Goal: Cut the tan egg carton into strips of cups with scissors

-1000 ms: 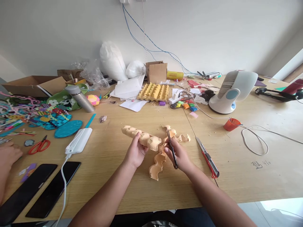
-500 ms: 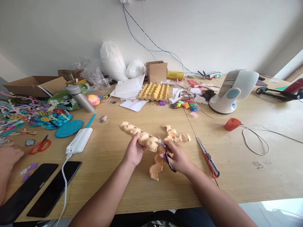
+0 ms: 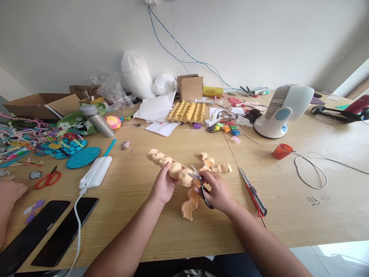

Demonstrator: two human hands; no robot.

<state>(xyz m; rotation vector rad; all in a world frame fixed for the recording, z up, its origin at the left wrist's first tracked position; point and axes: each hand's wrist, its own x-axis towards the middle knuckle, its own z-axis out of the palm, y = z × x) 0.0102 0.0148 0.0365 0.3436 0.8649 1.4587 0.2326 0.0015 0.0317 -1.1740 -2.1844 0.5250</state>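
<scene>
My left hand grips a strip of egg carton, a row of rounded tan cups, tilted with its far end up to the left. In my right hand is a pair of scissors with black handles, fingers wrapped round them. The scissor blades are apart at the near right end of the strip. Beneath and behind the scissors, cut carton scraps lie on the table, some partly hidden by my right hand.
A box cutter lies right of my right arm. Red-handled scissors, a power bank and two phones are at left, beside another person's hand. Farther back stand a yellow egg tray, a fan and an orange cup.
The scissor blades have opened wider at the end of the strip. The strip has shifted very slightly; both hands keep their hold.
</scene>
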